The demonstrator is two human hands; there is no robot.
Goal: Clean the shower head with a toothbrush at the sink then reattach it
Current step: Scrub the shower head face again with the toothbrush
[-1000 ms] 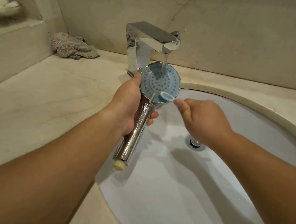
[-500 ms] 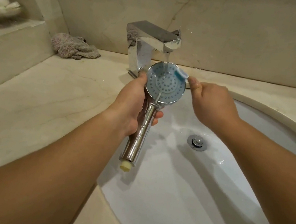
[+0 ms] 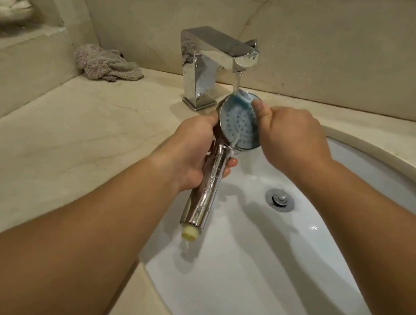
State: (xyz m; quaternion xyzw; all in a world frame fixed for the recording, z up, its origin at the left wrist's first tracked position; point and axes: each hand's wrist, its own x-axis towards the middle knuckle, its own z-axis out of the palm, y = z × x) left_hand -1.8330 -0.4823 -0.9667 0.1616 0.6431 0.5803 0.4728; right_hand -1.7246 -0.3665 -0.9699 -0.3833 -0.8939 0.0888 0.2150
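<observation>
My left hand (image 3: 191, 152) has a tight grip round the shiny handle of the shower head (image 3: 236, 123), and I hold it over the white sink (image 3: 293, 264), right under the tap (image 3: 216, 58). Water runs from the tap onto the blue face. My right hand (image 3: 291, 137) is curled at the top edge of the face. I cannot see the toothbrush in it. A crumpled cloth (image 3: 104, 63) lies on the table (image 3: 56, 134).

We see the left hand (image 3: 191, 154) gripping the chrome shower head (image 3: 239, 124) under the running faucet (image 3: 216, 58) over the sink (image 3: 291, 277), while the right hand (image 3: 293, 140) scrubs its face (the toothbrush (image 3: 240, 98) shows only as a blue blur).
</observation>
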